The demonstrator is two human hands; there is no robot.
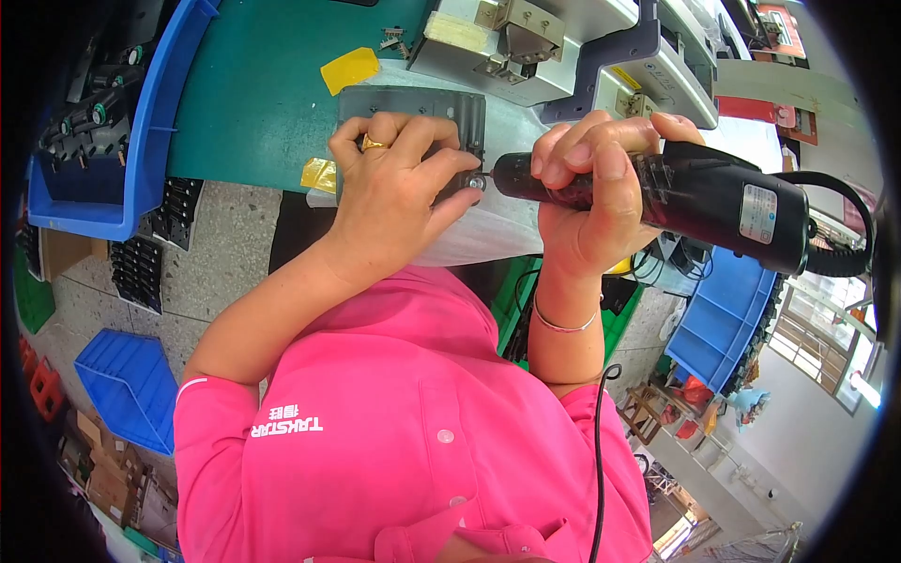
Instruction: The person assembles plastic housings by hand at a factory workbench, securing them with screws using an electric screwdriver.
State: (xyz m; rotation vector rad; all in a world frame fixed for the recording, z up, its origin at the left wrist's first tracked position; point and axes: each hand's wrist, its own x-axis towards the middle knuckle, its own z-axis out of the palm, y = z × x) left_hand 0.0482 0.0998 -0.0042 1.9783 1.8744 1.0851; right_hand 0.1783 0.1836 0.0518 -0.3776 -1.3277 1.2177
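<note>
Seen from above, a person in a smooth pink cloth shirt [375, 394] with round buttons works at a green tabletop [253, 103]. The right hand [601, 178] has its grip wrapped firmly round a thick, black, tube-shaped power screwdriver [709, 202]; the body is scuffed and bears a pale label, and a ribbed cord [835, 263] trails from its rear. Its narrow tip points left, to a small, shiny, round metal piece [477, 182] at the right side of a flat, dark gray case [404, 101]. That case lies on the tabletop beneath the left hand [389, 188], whose fingers curl over it. The left grip is narrow, thumb and forefinger on either side of the metal piece; whether they pinch it cannot be told. A gold-coloured ring [374, 143] circles one left finger.

A thin, translucent white sheet [488, 230] hangs at the tabletop's near edge. Beyond the case sit a crinkled yellow scrap [349, 71] and a boxy, silvery metal machine [554, 80]. At left, a stiff blue plastic bin [160, 122] holds dark parts above a speckled gray floor [235, 225].
</note>
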